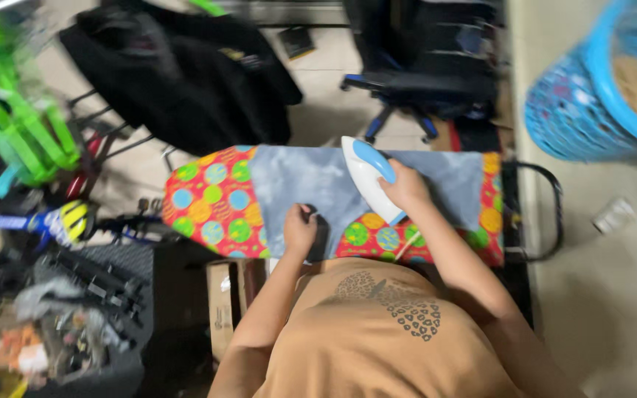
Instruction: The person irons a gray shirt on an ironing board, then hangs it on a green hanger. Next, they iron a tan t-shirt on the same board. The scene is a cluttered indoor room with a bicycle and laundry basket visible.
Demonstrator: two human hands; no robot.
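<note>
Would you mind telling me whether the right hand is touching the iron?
Touching. The head view shows the right hand wrapped around the blue handle of the white iron, which sits on the grey cloth.

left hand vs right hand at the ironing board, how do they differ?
The right hand grips the white and blue iron; the left hand holds nothing and presses on the grey cloth. The right hand sits farther across the ironing board; the left hand is at its near edge. Both are bare.

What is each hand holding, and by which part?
The right hand grips the white and blue iron by its handle. The left hand presses the grey cloth, gripping nothing clearly.
</note>
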